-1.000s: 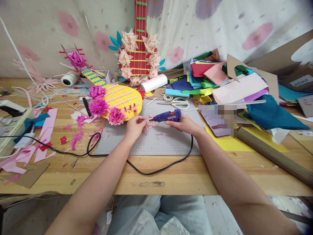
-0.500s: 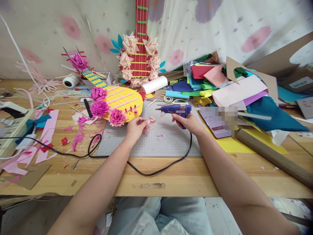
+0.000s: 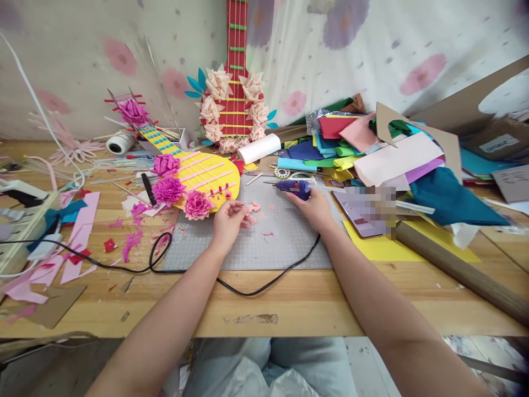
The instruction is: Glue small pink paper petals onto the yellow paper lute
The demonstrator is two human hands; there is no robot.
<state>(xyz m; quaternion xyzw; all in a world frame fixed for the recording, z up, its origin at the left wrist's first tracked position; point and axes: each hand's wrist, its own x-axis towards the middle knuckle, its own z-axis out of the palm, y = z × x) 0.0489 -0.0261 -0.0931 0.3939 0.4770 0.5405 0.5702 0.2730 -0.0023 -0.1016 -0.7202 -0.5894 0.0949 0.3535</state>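
Observation:
My left hand (image 3: pixel 230 222) pinches a small pale-pink paper piece (image 3: pixel 249 209) above the grey cutting mat (image 3: pixel 285 245). Several more pink paper pieces (image 3: pixel 260 215) lie on the mat just right of its fingertips. In my right hand (image 3: pixel 314 208) is a blue hot glue gun (image 3: pixel 295 187), tilted over with its nozzle pointing left and a glue stick sticking out behind. Its black cord (image 3: pixel 268 286) loops across the table front. Beside my left hand rests a yellow paper guitar (image 3: pixel 209 179) with pink strips, trimmed with magenta paper flowers (image 3: pixel 168 191).
A red paper guitar with pale flowers (image 3: pixel 237 110) leans against the curtain. Coloured paper sheets (image 3: pixel 343 138) pile up at the back right. A phone (image 3: pixel 363 220) and a brown roll (image 3: pixel 458 270) lie at right. Paper scraps (image 3: pixel 82 237) and a power strip (image 3: pixel 27 231) are at left.
My right hand has turned the glue gun over, from side-on with its handle down to lying flatter. The left hand keeps its pinch nearly in place. The view has shifted slightly.

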